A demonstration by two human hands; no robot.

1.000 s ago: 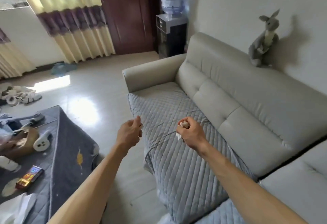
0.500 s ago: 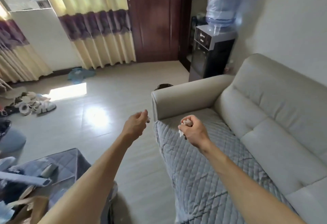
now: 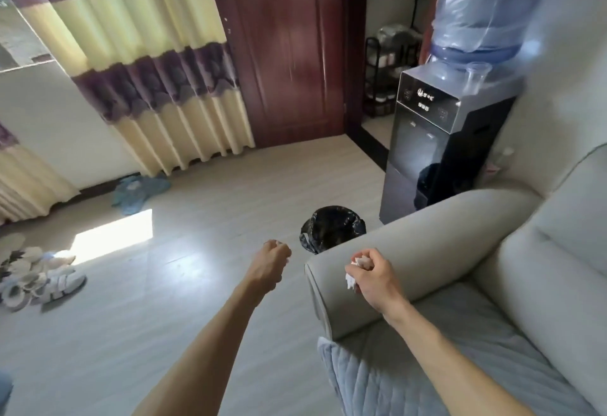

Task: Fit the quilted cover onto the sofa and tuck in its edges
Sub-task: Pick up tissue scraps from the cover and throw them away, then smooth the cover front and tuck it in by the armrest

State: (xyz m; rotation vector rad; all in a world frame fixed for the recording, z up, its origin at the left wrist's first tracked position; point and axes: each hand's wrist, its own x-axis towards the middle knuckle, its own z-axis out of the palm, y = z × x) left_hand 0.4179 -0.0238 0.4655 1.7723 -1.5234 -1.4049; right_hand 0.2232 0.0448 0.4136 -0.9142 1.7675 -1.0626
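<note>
**Litter in the hands, cover on the seat**

At the far left a heap of white sneakers [image 3: 49,284] lies on the pale tiled floor [image 3: 184,300], under the long curtain with yellow and purple stripes [image 3: 147,70].

Nearer the middle, the left hand [image 3: 271,263] is stretched forward over the floor with a straight forearm. Its fingers are curled into a loose fist. A pale speck shows at its edge, but whether it holds anything cannot be told.

Just beyond it stands the small bin lined with a black plastic bag [image 3: 331,228], beside the end of the sofa.

The right hand [image 3: 371,276] hovers above the rounded armrest of the beige upholstered sofa [image 3: 427,245]. Its fingers are closed around a crumpled white scrap of paper [image 3: 350,279], and the wrist is bent a little downward. Probably the scrap is litter from the seat, held out because the bin is near.

The grey-blue quilted cover [image 3: 410,373] lies on the seat cushion at the lower right. Its corner hangs over the front edge below the armrest, so the tucking looks not finished there.
</note>
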